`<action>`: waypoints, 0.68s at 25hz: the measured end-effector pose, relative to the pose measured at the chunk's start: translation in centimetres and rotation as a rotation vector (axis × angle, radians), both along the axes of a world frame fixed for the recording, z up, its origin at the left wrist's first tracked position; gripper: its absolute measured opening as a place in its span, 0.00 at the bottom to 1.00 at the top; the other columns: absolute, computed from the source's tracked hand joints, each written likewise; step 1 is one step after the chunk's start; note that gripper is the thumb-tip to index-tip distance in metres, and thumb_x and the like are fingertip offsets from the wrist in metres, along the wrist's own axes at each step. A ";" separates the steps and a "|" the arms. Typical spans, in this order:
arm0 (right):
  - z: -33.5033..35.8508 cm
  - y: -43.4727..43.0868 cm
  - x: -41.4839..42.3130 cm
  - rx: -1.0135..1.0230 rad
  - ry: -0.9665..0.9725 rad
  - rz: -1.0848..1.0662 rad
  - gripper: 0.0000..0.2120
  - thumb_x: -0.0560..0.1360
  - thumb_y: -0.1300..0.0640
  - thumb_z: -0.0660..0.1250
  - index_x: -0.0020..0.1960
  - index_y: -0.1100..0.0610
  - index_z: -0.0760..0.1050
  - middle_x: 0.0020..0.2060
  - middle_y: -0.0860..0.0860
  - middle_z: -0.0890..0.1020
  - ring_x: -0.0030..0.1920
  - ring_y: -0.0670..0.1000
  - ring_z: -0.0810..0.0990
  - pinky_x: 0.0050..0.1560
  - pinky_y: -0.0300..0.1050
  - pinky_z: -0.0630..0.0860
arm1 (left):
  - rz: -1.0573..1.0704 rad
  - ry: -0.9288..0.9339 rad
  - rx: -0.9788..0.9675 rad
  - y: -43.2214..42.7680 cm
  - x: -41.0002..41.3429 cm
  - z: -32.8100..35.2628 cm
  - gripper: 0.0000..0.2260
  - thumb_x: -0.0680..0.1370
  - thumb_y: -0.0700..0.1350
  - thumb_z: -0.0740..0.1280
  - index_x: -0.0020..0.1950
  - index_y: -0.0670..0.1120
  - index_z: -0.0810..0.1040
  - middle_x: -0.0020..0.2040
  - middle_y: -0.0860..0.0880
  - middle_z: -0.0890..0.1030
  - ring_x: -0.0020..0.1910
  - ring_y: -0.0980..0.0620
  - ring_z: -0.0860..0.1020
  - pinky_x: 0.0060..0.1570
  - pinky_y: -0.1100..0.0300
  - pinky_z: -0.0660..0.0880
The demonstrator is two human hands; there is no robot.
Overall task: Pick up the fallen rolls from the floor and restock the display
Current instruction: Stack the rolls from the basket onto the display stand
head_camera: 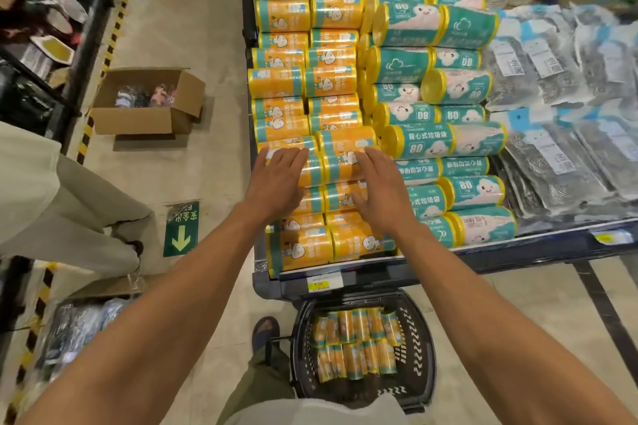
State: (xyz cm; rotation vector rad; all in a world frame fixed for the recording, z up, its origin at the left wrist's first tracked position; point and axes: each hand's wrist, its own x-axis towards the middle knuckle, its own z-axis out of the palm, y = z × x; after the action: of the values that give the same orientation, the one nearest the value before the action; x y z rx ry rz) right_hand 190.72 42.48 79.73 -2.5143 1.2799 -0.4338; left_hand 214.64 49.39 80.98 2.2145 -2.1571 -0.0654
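Note:
Orange rolls with teal bands [303, 79] lie stacked in two columns on the left part of the display bin [518, 245]. My left hand [276, 179] lies flat with straight fingers on the rolls of the left column. My right hand [379, 190] lies flat on the right column's rolls, fingers spread. Neither hand grips anything. On the floor below the display stands a black basket [419, 348] holding several more orange rolls [359, 342].
Teal rolls with yellow caps [431, 86] fill the bin's middle, grey packets [559, 148] its right. An open cardboard box [148, 102] sits on the aisle floor to the left. A person in beige trousers [69, 217] stands at the left. A green floor sign [181, 229] lies nearby.

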 end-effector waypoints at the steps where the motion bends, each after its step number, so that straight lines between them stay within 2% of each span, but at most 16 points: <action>1: 0.1 1.5 -1.1 -0.004 -0.044 -0.030 0.33 0.77 0.51 0.73 0.78 0.56 0.64 0.76 0.56 0.67 0.77 0.59 0.63 0.78 0.57 0.61 | 0.024 0.025 0.002 0.6 -0.3 0.4 0.36 0.77 0.53 0.71 0.81 0.48 0.59 0.78 0.47 0.65 0.77 0.45 0.63 0.78 0.39 0.54; 4: 0.1 6.2 -4.8 0.017 -0.116 -0.068 0.28 0.80 0.50 0.69 0.76 0.57 0.67 0.73 0.56 0.71 0.74 0.59 0.67 0.75 0.60 0.65 | 0.071 0.131 -0.106 4.9 -2.1 1.9 0.32 0.75 0.48 0.71 0.77 0.46 0.65 0.74 0.45 0.70 0.74 0.42 0.66 0.74 0.41 0.62; 8: -0.6 11.5 -9.3 0.085 -0.144 -0.116 0.28 0.81 0.45 0.67 0.77 0.56 0.66 0.73 0.55 0.72 0.75 0.58 0.66 0.77 0.59 0.63 | 0.170 0.306 -0.263 13.5 -7.2 2.9 0.25 0.76 0.45 0.71 0.72 0.44 0.72 0.68 0.45 0.74 0.66 0.43 0.72 0.67 0.49 0.70; 13: -2.7 18.8 -13.5 0.169 -0.088 -0.093 0.31 0.80 0.43 0.67 0.78 0.55 0.65 0.75 0.54 0.71 0.76 0.57 0.66 0.76 0.60 0.65 | 0.358 0.444 -0.151 25.1 -14.5 0.7 0.27 0.80 0.50 0.69 0.77 0.47 0.68 0.74 0.47 0.71 0.73 0.47 0.67 0.73 0.52 0.66; 17: -3.8 26.1 -17.4 0.236 -0.101 -0.170 0.32 0.79 0.42 0.67 0.77 0.56 0.67 0.75 0.54 0.71 0.76 0.57 0.67 0.76 0.58 0.66 | 0.429 0.509 -0.072 31.2 -17.4 -2.7 0.28 0.79 0.51 0.69 0.78 0.49 0.68 0.75 0.49 0.71 0.74 0.48 0.68 0.74 0.51 0.67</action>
State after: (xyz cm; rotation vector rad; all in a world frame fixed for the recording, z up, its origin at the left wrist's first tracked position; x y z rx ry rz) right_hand 173.33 68.62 75.98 -2.1729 1.4213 -0.4153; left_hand 197.21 80.58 78.25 2.2504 -1.3837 -0.4652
